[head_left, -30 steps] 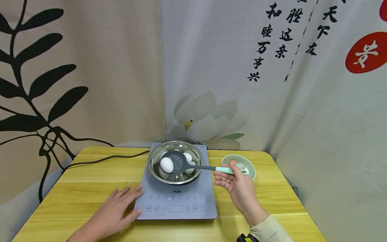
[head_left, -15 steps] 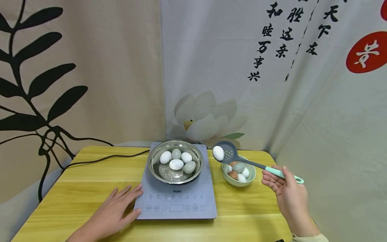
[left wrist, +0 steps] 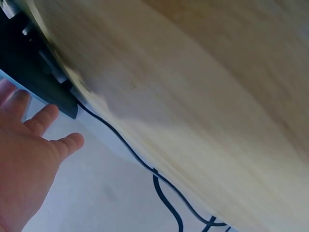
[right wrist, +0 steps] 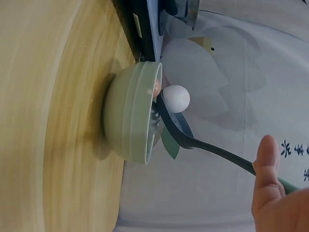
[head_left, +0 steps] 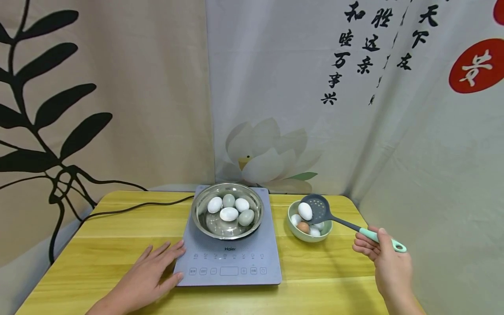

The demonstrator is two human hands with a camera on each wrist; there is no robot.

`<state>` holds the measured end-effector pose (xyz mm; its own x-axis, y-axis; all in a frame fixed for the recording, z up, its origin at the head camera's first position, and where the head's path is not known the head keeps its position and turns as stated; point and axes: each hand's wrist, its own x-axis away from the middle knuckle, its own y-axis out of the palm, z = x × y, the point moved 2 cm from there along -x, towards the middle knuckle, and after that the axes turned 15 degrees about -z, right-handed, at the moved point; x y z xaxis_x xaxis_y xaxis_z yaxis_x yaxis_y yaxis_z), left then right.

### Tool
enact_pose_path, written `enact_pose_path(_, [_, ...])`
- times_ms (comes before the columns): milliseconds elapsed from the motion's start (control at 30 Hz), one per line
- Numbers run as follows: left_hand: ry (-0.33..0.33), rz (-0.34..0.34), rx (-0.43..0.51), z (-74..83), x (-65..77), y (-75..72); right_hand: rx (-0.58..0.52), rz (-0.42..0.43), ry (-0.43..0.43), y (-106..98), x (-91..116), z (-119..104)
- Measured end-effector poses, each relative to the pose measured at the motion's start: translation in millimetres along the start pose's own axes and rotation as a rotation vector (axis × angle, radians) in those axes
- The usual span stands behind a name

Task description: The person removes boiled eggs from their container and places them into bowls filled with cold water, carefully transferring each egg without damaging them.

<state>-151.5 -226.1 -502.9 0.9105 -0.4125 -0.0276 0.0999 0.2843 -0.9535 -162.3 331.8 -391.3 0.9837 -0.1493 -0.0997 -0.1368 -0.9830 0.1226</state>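
My right hand (head_left: 390, 258) grips the mint-green handle of a dark grey slotted skimmer (head_left: 322, 211). A white egg (head_left: 305, 211) lies on the skimmer's head, which hangs right at the rim of a pale green bowl (head_left: 309, 237). Inside that bowl sit several eggs, a brown egg (head_left: 302, 227) among them. In the right wrist view the egg (right wrist: 176, 99) rests in the tilted skimmer head at the bowl's mouth (right wrist: 153, 113). My left hand (head_left: 145, 275) has its fingers spread, fingertips touching the left edge of the induction cooker (head_left: 228, 280).
A steel basin (head_left: 214, 229) holding several white and greyish eggs stands on the cooker, left of the bowl. A black power cord (head_left: 138, 207) runs from the cooker across the wooden table (head_left: 118, 245) to the left. Printed curtains (head_left: 275, 78) hang behind the table.
My right hand has carried the skimmer with the white egg from over the steel basin rightward to the green bowl, its head now lowered there. My left hand has stayed in place.
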Motion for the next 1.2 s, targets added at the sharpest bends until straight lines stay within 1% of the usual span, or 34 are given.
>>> enact_pose_path(100, [0.007,0.01,-0.002,0.3,0.4,0.5,0.09,0.0,-0.02,8,1,2])
enact_pose_path(333, [0.004,0.012,0.007,0.4,0.6,1.2,0.228,-0.018,-0.13,28,-1,5])
enact_pose_path(400, [0.0,0.009,0.005,0.0,0.6,1.6,0.31,-0.035,-0.141,33,-1,4])
enact_pose_path(533, [-0.004,0.005,0.003,-0.6,0.8,2.3,0.51,-0.079,-0.164,39,2,3])
enact_pose_path(633, [-0.004,0.005,0.004,-0.7,1.2,2.5,0.609,-0.103,-0.203,42,4,3])
enact_pose_path(700, [-0.006,0.002,0.006,-0.7,1.2,2.3,0.679,-0.117,-0.249,44,5,4])
enact_pose_path(767, [-0.009,-0.002,0.009,-0.5,1.3,2.0,0.761,-0.143,-0.328,45,7,4])
enact_pose_path(900, [-0.01,-0.012,0.01,0.0,1.0,0.5,0.987,-0.222,-0.599,46,12,3])
enact_pose_path(1000, [-0.01,-0.017,0.01,0.4,0.7,-1.2,1.113,-0.285,-0.783,46,15,0])
enact_pose_path(1067, [-0.009,-0.015,0.003,0.5,0.6,-2.4,1.138,-0.3,-0.874,46,17,-3])
enact_pose_path(1100, [-0.008,-0.015,-0.002,0.3,0.6,-2.8,1.129,-0.306,-0.908,47,18,-5])
enact_pose_path(1133, [-0.005,-0.012,-0.004,0.3,0.7,-3.2,1.107,-0.304,-0.939,49,19,-7])
enact_pose_path(1200, [-0.001,-0.006,-0.013,0.4,1.0,-3.9,1.017,-0.304,-0.982,54,21,-13])
